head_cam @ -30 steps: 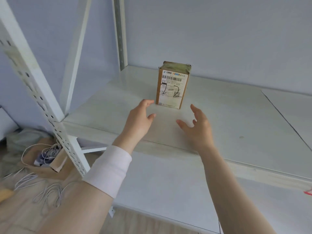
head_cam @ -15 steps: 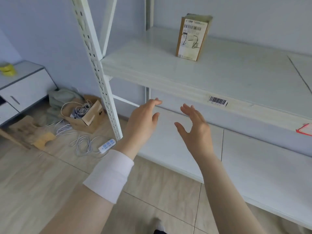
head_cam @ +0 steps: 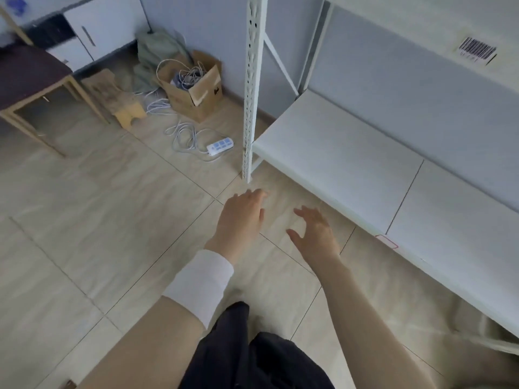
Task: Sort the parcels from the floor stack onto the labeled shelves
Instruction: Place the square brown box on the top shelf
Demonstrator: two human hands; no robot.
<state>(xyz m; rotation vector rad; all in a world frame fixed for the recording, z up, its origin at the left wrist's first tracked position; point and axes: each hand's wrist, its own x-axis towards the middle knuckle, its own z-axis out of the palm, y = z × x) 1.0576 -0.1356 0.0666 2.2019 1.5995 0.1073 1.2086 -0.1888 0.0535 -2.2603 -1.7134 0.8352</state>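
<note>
Both hands hang over the tiled floor, holding nothing. My left hand point(head_cam: 241, 217), with a white cuff at the wrist, has its fingers relaxed. My right hand point(head_cam: 316, 230) spreads its fingers beside it. The white shelf unit stands at the right: its bottom shelf point(head_cam: 337, 153) is bare, and the upper shelf edge carries a barcode label point(head_cam: 477, 50). A small red-outlined label point(head_cam: 387, 241) sits on the bottom shelf's front edge. No parcel and no floor stack are in view.
The perforated white upright point(head_cam: 252, 88) stands just beyond my hands. Behind it sit an open cardboard box of cables point(head_cam: 193, 88), a white power strip point(head_cam: 220, 144) with a coiled cord, a small wooden stool point(head_cam: 120, 99), a dark-topped table point(head_cam: 31, 85) and a white cabinet point(head_cam: 104, 26).
My view has swung down and left from the upper shelf to the floor. The parcel marked 2-2 stayed on that shelf and left the frame. Both hands dropped low, still holding nothing.
</note>
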